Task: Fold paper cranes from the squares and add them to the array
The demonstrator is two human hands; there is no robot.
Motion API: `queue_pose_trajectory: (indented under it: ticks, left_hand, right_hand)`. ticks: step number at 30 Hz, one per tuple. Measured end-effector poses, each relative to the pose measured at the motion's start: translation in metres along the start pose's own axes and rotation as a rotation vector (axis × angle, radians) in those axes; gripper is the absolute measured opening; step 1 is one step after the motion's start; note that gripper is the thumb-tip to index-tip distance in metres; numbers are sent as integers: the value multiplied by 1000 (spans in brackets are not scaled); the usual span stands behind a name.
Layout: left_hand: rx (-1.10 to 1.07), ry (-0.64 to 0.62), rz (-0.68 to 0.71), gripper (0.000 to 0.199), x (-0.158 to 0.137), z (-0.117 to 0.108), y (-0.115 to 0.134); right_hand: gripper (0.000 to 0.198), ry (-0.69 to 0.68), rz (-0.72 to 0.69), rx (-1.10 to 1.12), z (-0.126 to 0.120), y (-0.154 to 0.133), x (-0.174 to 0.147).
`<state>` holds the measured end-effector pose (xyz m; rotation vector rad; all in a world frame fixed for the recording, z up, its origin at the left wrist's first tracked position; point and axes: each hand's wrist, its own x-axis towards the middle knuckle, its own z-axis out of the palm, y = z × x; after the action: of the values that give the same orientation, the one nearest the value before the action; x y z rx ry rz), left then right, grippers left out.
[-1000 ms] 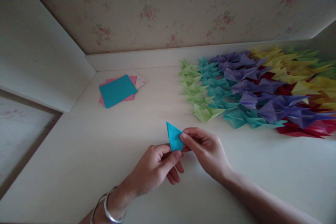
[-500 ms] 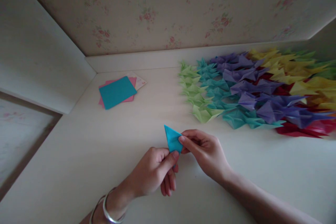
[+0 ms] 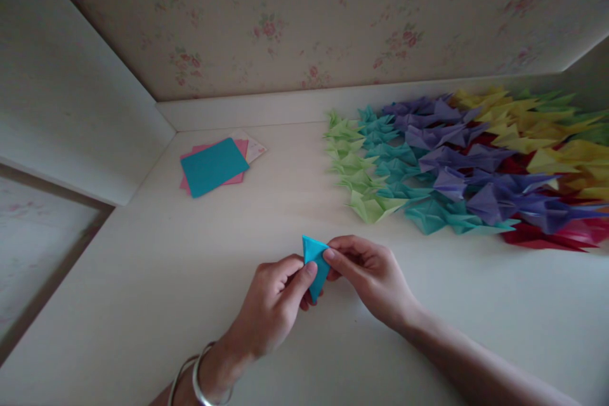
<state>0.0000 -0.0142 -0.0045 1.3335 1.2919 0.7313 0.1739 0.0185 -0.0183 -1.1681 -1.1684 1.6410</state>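
Note:
A small piece of folded blue origami paper (image 3: pixel 320 274) is held between both hands above the white tabletop. My left hand (image 3: pixel 278 295) pinches its left edge, thumb on the front face and the other fingers behind it. At the upper right corner, my right hand (image 3: pixel 371 276) grips the paper between thumb and forefinger. The paper comes to a point at the bottom and has another corner at the upper left. Its back side is hidden by the fingers.
Rows of folded paper cranes (image 3: pixel 450 165) in green, teal, purple, yellow and red cover the right back of the white table (image 3: pixel 143 292). A stack of teal and pink paper sheets (image 3: pixel 214 168) lies at the back left. Flowered wallpaper (image 3: pixel 285 19) rises behind.
The left thumb has moved up along the paper, and the left fingers have drawn in behind it. The paper has turned, its lower point now showing. The right hand has hardly moved.

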Motion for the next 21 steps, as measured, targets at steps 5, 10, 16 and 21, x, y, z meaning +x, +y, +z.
queue_pose_trajectory:
  ticks: [5, 10, 16, 21]
  left_hand:
    - [15, 34, 22, 32, 0, -1, 5]
    - [-287, -17, 10, 35, 1, -2, 6]
    - [-405, -12, -26, 34, 3, 0, -2]
    - [-419, -3, -26, 34, 5, 0, -4]
  right_hand:
    - [29, 33, 4, -18, -2, -1, 1]
    - [28, 15, -6, -19, -3, 0, 2]
    - [29, 87, -84, -123, -4, 12, 1]
    - [21, 57, -155, -177, -4, 10, 0]
